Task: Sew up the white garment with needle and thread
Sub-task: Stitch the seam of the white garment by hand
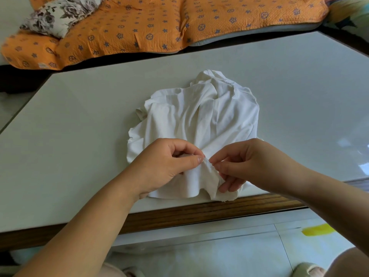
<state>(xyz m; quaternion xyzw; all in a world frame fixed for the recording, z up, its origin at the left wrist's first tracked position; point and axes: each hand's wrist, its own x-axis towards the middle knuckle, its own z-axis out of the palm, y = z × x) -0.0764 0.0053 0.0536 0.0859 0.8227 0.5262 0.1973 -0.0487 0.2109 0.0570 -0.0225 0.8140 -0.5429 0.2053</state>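
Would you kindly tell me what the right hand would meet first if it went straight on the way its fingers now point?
Most likely the raised fold of the white garment that the left hand pinches, with its thumb just behind; the right hand points leftward, though depth is unclear.

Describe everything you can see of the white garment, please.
The garment is plain white, soft-looking cloth, crumpled in a loose heap with many folds and a frayed edge on one side. It lies on the pale table, reaching its front edge. The left hand pinches a raised fold there, and the right hand pinches the same fold from the other side. No needle or thread can be made out.
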